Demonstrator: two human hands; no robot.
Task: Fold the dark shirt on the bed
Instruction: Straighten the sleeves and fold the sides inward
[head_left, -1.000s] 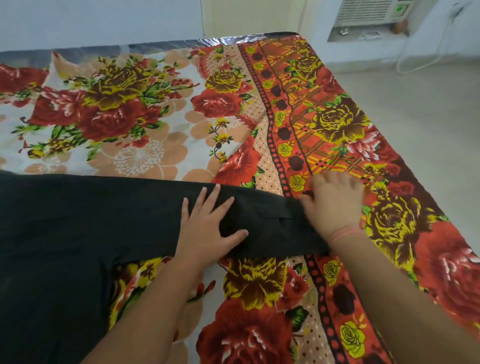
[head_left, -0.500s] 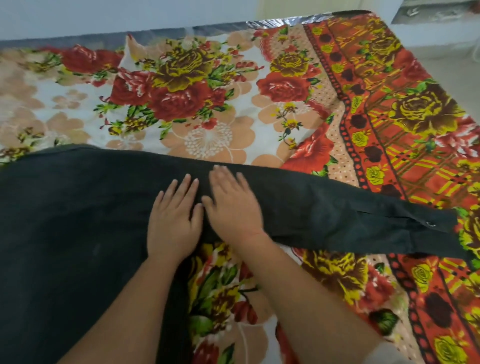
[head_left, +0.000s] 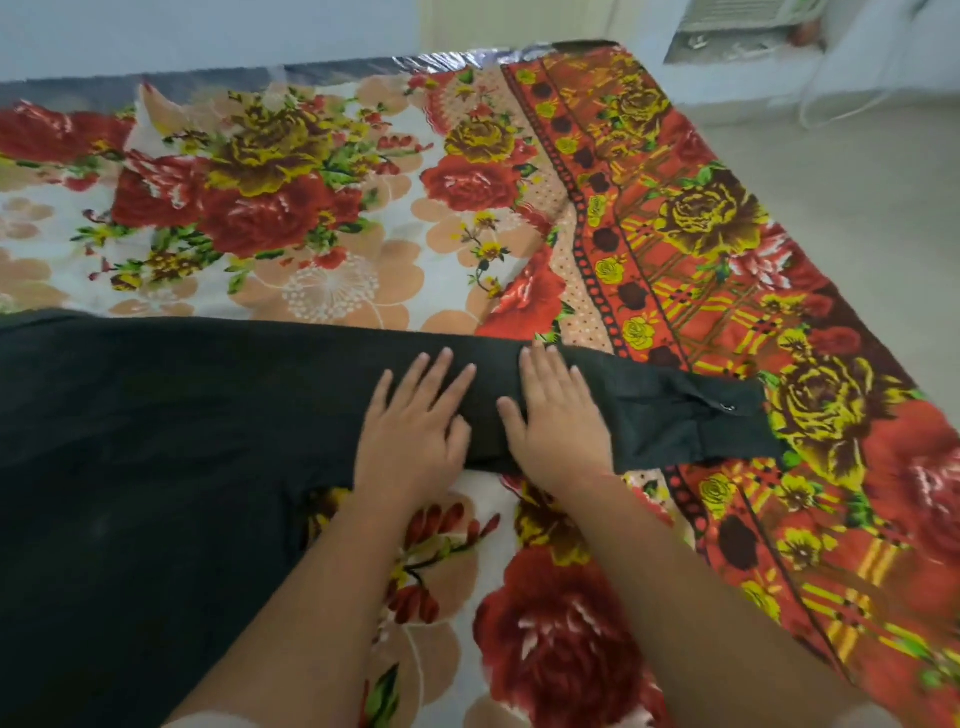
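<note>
Dark shirt (head_left: 156, 441) lies flat on the bed (head_left: 701, 234); its sleeve (head_left: 649, 410) extends rightward, long axis across the view. Left hand (head_left: 415, 431) and right hand (head_left: 561, 426) rest open, palms down, gripping nothing. Right hand nearer the cuff (head_left: 727, 421).

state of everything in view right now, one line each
dark shirt: spread flat on the bed, unfolded
sleeve: stretched out to the right, cuff snap showing
left hand: open, palm flat on the sleeve
right hand: open, palm flat on the sleeve
bedsheet: spread smooth
</note>
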